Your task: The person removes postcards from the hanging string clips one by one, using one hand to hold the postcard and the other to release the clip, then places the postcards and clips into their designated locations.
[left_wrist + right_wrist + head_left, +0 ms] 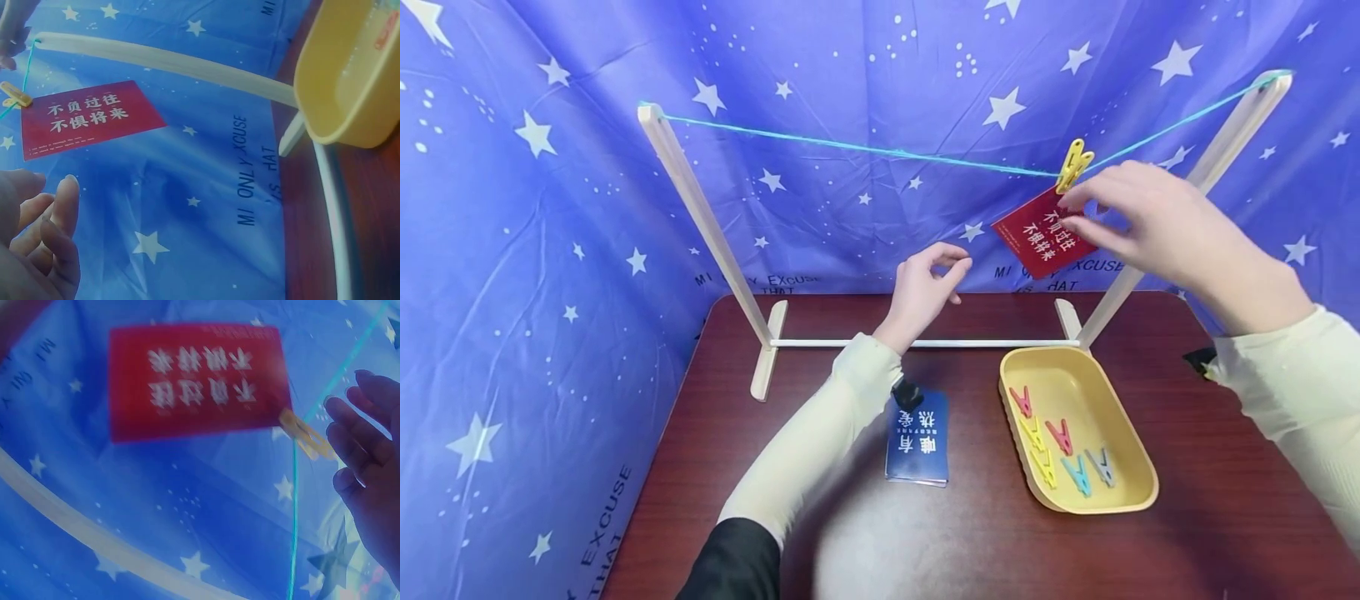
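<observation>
A red card (1037, 237) with white characters hangs by one corner from the teal string (850, 148), held there by a yellow clothespin (1073, 167). Just right of the clothespin is my right hand (1150, 212), its fingers loosely bent with nothing between them. In the right wrist view a gap shows between those fingers (359, 434) and the clothespin. Lower and to the left of the card, my left hand (925, 287) hovers over the back of the table with relaxed, bent fingers. The left wrist view shows it below the card, holding nothing.
A wooden stand with a left post (700, 217) and a right post carries the string. On the table (700, 500) lies a stack of blue cards (917, 454), partly under my left sleeve. To its right, a yellow tray (1138, 492) holds several clothespins. Star-printed blue cloth hangs behind.
</observation>
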`<state>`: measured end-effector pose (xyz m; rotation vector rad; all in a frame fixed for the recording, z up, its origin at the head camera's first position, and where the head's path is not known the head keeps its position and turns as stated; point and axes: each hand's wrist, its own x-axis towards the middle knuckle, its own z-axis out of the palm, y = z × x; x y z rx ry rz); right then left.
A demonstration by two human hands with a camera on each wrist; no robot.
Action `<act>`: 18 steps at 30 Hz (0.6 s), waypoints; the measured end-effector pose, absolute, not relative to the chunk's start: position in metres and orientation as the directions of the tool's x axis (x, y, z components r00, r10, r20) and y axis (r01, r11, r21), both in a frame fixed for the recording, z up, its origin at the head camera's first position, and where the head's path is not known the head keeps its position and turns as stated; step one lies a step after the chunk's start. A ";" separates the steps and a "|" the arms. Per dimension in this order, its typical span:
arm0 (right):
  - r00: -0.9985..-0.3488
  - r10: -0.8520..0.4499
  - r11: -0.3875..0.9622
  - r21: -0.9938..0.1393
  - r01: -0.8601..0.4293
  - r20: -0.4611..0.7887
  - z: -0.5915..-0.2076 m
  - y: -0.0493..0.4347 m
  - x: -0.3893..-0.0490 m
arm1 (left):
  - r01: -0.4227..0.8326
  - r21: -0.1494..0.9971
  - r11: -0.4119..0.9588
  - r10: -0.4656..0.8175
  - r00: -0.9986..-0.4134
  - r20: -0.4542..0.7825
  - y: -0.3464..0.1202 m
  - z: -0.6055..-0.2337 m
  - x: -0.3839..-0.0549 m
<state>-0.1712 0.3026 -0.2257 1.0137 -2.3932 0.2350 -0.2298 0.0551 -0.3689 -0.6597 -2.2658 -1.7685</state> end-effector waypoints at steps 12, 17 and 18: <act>-0.639 -0.507 0.782 -0.004 -0.624 0.578 -0.186 0.311 -0.188 | 0.452 0.866 0.211 0.241 -0.883 0.402 0.069 -0.347 -0.242; -0.695 -0.464 0.816 -0.041 -0.577 0.549 -0.181 0.317 -0.203 | 0.446 0.872 0.201 0.240 -0.885 0.398 0.075 -0.342 -0.242; -0.710 -0.459 0.820 -0.053 -0.570 0.535 -0.181 0.318 -0.205 | 0.444 0.874 0.199 0.236 -0.887 0.397 0.076 -0.342 -0.242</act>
